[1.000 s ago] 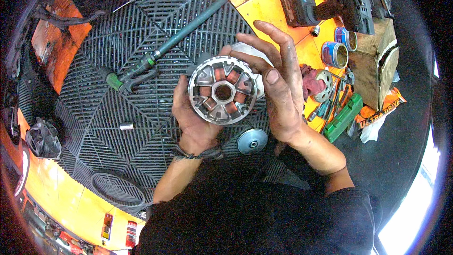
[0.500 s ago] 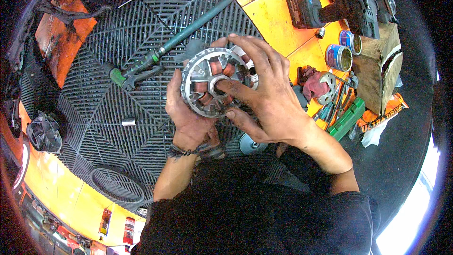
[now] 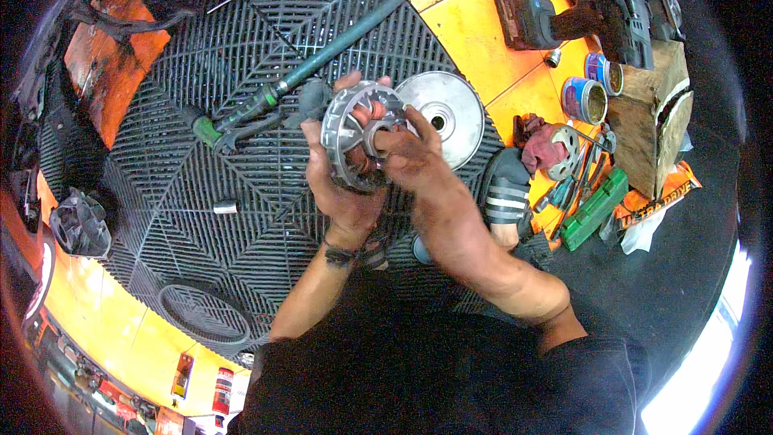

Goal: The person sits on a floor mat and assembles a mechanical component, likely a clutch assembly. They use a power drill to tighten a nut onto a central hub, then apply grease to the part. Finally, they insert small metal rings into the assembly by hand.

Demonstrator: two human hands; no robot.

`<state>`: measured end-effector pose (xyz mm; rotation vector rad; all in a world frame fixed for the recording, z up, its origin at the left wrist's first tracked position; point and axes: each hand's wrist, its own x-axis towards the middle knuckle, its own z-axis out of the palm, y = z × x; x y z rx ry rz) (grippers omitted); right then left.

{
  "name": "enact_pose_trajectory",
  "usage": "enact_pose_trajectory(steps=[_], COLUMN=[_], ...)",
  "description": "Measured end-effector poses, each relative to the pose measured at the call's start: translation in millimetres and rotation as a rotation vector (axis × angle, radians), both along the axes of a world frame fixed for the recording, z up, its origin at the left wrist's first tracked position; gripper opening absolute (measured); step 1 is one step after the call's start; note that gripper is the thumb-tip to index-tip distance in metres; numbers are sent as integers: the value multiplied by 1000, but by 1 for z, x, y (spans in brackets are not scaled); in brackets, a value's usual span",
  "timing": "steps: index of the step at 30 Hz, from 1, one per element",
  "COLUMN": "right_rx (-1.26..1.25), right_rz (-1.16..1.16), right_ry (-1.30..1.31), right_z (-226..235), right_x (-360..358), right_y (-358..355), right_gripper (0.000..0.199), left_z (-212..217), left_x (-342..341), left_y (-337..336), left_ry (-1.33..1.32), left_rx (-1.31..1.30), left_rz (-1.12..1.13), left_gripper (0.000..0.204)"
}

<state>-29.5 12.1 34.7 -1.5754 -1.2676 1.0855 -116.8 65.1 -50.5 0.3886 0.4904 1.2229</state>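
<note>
A round metal variator (image 3: 348, 133) with orange-brown rollers between its ribs is held up in front of me, tilted to the right. My left hand (image 3: 342, 193) wraps its left side and underside, fingertips showing past the far rim. At the hub, the fingers of my right hand (image 3: 419, 157) are bent and pressed in, hiding part of the centre and the right edge. Just beyond the right hand is a smooth silver disc (image 3: 459, 125) with a dark hole in its middle, partly covered by that hand.
A green-ended hose (image 3: 322, 56) crosses the black grid mat (image 3: 193, 105), where a small silver cylinder (image 3: 226, 207) lies. At the right are a cordless power tool (image 3: 600, 20), two open tins (image 3: 584, 100), a wooden block (image 3: 648, 117), hand tools and a green case (image 3: 594, 209).
The variator has tilted and shifted slightly right. My right hand has drawn in from its spread pose, fingers bunched at the hub, and the silver disc behind it has come into view.
</note>
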Motion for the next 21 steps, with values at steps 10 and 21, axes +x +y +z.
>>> enact_pose_trajectory(steps=[10, 21], right_rx=[-129, -188], right_rz=[-64, 246], right_ry=[58, -649], right_z=[40, 19], right_x=[74, 47], right_y=[63, 75], right_gripper=[33, 80], left_z=[14, 26], left_x=[-35, -42], left_y=[28, 26], left_ry=[-407, -250], left_rx=[-517, -553], left_rz=[-458, -490], left_gripper=[75, 58])
